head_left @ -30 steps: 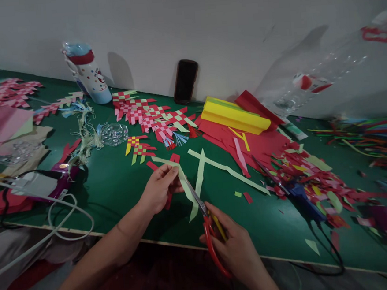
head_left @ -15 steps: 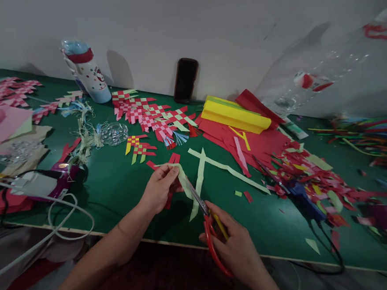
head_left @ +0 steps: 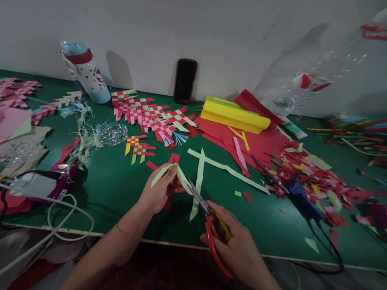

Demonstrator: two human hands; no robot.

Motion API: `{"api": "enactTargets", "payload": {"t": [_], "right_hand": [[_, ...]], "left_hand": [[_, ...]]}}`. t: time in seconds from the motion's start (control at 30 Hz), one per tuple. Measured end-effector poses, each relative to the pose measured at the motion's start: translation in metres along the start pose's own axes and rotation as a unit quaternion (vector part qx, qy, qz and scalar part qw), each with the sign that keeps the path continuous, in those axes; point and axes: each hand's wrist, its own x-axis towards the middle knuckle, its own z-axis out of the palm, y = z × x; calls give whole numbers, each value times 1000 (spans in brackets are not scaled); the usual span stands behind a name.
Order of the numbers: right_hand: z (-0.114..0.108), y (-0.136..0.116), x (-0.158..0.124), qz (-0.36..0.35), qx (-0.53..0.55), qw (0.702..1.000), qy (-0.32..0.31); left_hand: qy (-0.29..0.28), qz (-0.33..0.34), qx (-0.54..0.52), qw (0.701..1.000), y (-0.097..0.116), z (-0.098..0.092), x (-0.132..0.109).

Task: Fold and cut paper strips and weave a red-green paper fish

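Observation:
My left hand pinches a pale green paper strip together with red paper pieces, just above the green table. My right hand is closed round the red handles of a pair of scissors. The metal blades point up and left, and their tips touch the green strip right beside my left fingers. More pale green strips lie crossed on the table just beyond the blades.
Woven red, pink and green paper pieces lie behind my hands, by a patterned bottle and a dark phone leaning on the wall. Red sheets, a yellow roll and paper scraps lie right. A purple device with cables lies left.
My left hand has turned the green strip so its free end now sticks up to the left. The scissors stay at the strip; both hands have barely shifted.

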Motion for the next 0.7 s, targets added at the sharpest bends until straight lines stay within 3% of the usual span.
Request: {"api": "enactTargets", "payload": {"t": [0.7], "right_hand": [[5,4,3,-18,22,1000,13]], "left_hand": [[-13,-8,14,1000,-2,2,-3]]}}
